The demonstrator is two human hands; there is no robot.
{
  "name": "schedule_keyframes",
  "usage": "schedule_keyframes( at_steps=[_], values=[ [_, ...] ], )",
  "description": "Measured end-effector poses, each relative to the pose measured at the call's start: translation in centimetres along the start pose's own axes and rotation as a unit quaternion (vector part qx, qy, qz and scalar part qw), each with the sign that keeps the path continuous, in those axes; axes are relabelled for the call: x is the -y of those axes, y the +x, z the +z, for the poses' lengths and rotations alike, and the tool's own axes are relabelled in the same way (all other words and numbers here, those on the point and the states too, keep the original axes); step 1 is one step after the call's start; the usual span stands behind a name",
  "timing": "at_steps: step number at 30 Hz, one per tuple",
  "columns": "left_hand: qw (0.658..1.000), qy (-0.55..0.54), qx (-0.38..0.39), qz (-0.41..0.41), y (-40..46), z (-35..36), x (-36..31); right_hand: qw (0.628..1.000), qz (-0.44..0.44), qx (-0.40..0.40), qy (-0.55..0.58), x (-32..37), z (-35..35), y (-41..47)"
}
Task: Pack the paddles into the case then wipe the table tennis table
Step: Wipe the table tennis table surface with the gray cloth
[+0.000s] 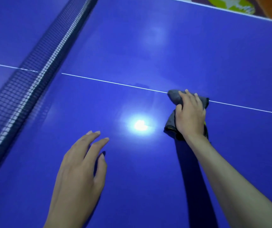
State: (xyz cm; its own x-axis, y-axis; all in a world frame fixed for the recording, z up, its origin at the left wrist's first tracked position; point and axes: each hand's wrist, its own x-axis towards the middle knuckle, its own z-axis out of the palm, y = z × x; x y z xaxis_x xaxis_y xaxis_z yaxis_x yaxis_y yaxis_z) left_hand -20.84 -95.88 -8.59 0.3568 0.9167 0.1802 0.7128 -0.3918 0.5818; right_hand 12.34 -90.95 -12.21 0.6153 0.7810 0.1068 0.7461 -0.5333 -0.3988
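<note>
Nearest, the left hand [81, 163] hovers low over the blue tabletop [148, 46], fingers straight and slightly spread, holding nothing; whether its fingertips touch the surface I cannot tell. Farther out and to the right, well apart from it, the right hand [190, 113] presses palm-down on a grey cloth [174, 97], fingers laid over its bunched top. The cloth sits right on the white centre line [115, 83], with dark, yellow-flecked edging showing near the wrist. A lamp glare [140, 125] shines between the hands. To the left the net [33, 69] runs away diagonally. Beyond the far edge lies something yellow-green [230, 4]; no writing is readable anywhere.
</note>
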Motion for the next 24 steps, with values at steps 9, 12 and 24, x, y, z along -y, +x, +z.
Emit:
schedule_keyframes(
  at_steps=[9, 12, 24],
  values=[
    [0.991, 0.054, -0.124, -0.008, 0.2, -8.6, 8.6, 0.998, -0.061, 0.018, -0.007, 15.6, 6.9, -1.9],
    [0.987, 0.087, -0.129, -0.041, 0.0, -10.9, 11.5, 0.996, -0.085, 0.028, -0.004, 20.9, 9.1, -2.7],
    [0.981, 0.097, 0.046, -0.160, -3.9, -14.6, 17.1, 0.984, -0.158, 0.073, 0.042, 32.5, 12.8, -7.4]
  ],
)
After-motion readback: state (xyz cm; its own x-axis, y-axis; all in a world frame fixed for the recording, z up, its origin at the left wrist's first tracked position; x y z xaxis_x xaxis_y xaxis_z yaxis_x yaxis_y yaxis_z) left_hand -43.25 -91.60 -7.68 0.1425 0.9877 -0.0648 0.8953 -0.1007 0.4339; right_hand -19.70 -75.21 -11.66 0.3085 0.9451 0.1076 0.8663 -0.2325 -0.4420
